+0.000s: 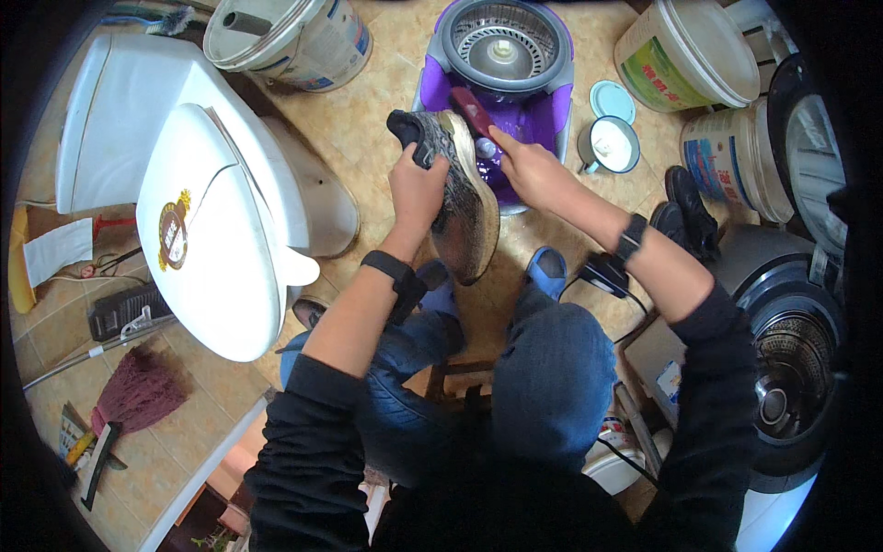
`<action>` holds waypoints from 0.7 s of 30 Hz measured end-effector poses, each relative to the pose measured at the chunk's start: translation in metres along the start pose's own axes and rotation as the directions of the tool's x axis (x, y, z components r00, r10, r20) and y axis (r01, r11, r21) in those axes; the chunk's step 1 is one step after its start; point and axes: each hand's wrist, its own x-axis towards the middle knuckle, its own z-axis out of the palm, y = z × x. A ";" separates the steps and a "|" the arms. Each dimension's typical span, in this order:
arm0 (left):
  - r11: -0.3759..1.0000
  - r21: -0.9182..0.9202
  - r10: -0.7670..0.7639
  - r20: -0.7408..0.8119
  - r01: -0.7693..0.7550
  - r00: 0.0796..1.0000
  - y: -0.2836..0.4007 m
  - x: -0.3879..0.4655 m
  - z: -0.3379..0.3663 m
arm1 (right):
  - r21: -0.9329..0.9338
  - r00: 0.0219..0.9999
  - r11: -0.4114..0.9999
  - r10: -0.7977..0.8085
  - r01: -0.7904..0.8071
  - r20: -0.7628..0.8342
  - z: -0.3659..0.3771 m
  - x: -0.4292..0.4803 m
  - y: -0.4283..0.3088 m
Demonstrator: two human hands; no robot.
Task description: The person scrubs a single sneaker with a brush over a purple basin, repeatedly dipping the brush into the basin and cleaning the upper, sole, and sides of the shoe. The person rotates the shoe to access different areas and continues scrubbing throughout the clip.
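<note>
My left hand [418, 190] grips a dark grey knit sneaker [455, 186] by its collar, thumb at the opening, with the sole's edge turned to the right. In my right hand [528, 169] is a dark red brush [472, 110], its head beside the sneaker's pale sole; the bristles are hidden. Both are over the near part of a purple mop bucket [514, 124] with a metal spin basket [503, 50]. On the floor to its right, an enamel mug [609, 144] holds something white, with a pale lid [612, 101] lying beyond it.
A white toilet [214, 234] stands at the left, a broom [141, 390] below it. Large plastic pails [690, 58] are at the upper right and upper left. An open-lidded washing machine [786, 386] and black shoes [690, 207] are on the right. A black cable runs near my right knee.
</note>
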 end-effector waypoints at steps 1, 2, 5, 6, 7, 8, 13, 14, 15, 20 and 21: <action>0.999 0.027 -0.031 0.010 0.030 0.999 -0.002 0.000 -0.001 | 0.010 1.000 1.000 -0.021 0.021 0.017 -0.005 -0.019 -0.003; 1.000 -0.019 -0.011 0.013 0.012 1.000 -0.003 -0.002 -0.001 | 0.020 0.998 0.999 -0.043 0.042 0.035 -0.011 -0.044 -0.007; 0.998 -0.062 -0.007 0.043 0.010 0.999 -0.002 -0.005 -0.004 | 0.035 0.993 0.999 -0.025 0.021 0.111 -0.019 -0.083 -0.024; 0.997 -0.060 0.042 0.010 -0.041 0.999 0.000 -0.005 -0.003 | 0.040 0.992 0.999 -0.029 0.025 0.121 -0.020 -0.082 -0.030; 0.994 -0.059 0.091 -0.022 -0.092 0.996 0.002 -0.005 -0.002 | 0.011 0.995 0.999 -0.031 0.031 0.096 -0.018 -0.072 -0.034; 0.994 -0.068 0.090 -0.021 -0.091 0.996 0.003 -0.006 -0.002 | -0.017 0.998 0.999 -0.050 0.051 0.048 -0.012 -0.052 -0.037; 0.996 -0.084 -0.019 0.037 0.022 0.999 0.004 -0.004 -0.005 | -0.048 0.997 0.997 0.062 -0.064 -0.052 -0.015 0.050 -0.013; 0.995 -0.100 0.006 0.014 -0.004 1.000 0.002 -0.006 -0.006 | -0.030 0.995 0.995 0.099 -0.099 0.004 -0.019 0.056 -0.004; 0.995 -0.102 0.020 0.010 -0.019 1.000 0.000 -0.006 -0.007 | -0.061 0.998 0.997 0.046 -0.044 0.030 -0.022 0.054 0.005; 0.990 -0.123 0.062 -0.001 -0.062 0.998 0.000 -0.008 -0.011 | -0.379 0.940 0.911 0.259 -0.162 0.220 -0.002 0.053 0.035; 0.989 -0.141 0.045 0.011 -0.043 0.999 0.001 -0.008 -0.010 | -0.456 0.909 0.870 0.331 -0.189 0.255 0.007 0.058 0.039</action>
